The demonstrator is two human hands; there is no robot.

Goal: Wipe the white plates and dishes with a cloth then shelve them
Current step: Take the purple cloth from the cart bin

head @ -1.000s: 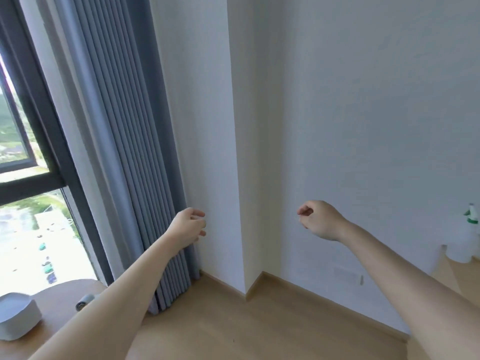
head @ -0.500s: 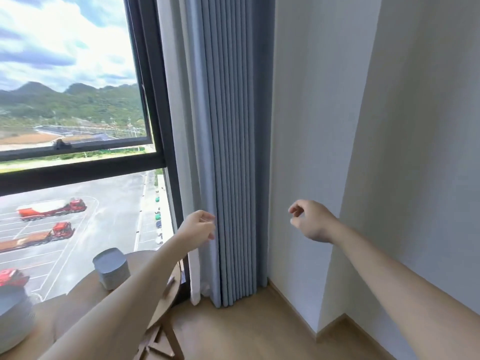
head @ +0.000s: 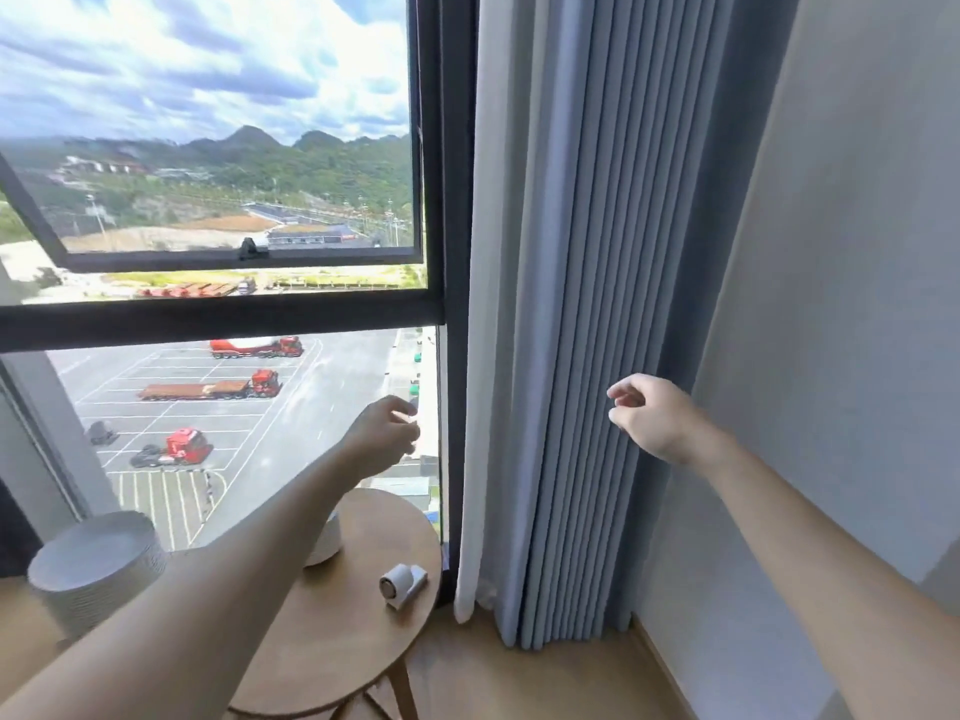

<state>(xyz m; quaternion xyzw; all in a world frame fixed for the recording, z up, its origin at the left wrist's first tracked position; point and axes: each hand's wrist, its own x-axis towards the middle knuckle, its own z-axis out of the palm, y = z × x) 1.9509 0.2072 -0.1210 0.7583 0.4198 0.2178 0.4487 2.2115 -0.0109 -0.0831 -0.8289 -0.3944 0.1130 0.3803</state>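
Left hand [head: 382, 439]: we hold it up before the window, fingers loosely curled, gripping nothing.
Right hand [head: 652, 415]: raised before the curtain [head: 597, 304], loosely curled, empty.
Plates [head: 96, 569]: a white stack, near left.
Dish [head: 326, 543]: possibly a white bowl on the round table [head: 353, 631], half hidden behind our left forearm.

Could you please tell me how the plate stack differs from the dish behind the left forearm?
The plate stack is wider and taller than the dish. The plate stack shows almost whole; the dish is mostly hidden behind the left forearm. The dish stands on the round table; the plate stack stands further left, near the picture's edge. Both look white and stand near the window.
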